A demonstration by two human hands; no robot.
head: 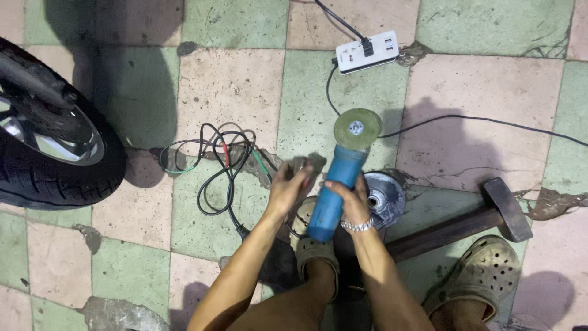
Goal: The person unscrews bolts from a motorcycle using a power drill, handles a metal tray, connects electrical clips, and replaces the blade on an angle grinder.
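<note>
A blue angle grinder (334,190) with a green disc (357,129) points away from me at the centre of the head view. My right hand (349,199), with a metal bracelet at the wrist, is wrapped around the grinder's body. My left hand (288,187) sits just left of the grinder, fingers curled near its head, blurred; what it grips is unclear. Below the grinder lies a round grey metal part (386,196) on the floor.
A sledgehammer (471,220) lies to the right by my foot in a perforated clog (484,273). A white power strip (367,52) sits at the top, its cable running right. Tangled wires (220,165) lie left. A motorcycle wheel (49,141) stands far left.
</note>
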